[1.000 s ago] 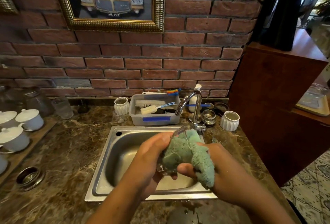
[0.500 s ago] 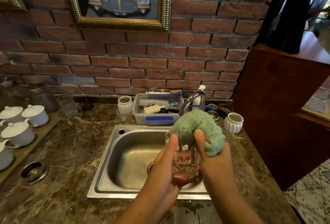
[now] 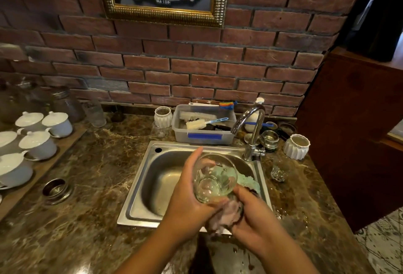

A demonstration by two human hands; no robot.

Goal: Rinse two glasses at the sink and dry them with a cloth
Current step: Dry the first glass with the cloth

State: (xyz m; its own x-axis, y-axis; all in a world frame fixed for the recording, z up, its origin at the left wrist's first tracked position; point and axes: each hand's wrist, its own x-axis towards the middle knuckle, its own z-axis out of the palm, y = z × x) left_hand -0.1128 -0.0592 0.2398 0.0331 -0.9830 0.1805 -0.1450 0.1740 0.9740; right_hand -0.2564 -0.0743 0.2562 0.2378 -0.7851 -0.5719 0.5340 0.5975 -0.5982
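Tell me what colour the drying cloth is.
Pale green; the cloth shows beside the glass in the head view.

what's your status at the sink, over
Left hand grips glass over sink. Right hand holds cloth at its base. Second glass stands on counter. Nothing blocking.

Reaches in from the lower edge with both forearms, converging. Grips the glass (image 3: 214,178) in the left hand (image 3: 185,197), fingers (image 3: 194,159) curled round its side. Clutches the cloth (image 3: 248,181) in the right hand (image 3: 256,219), pressed to its base.
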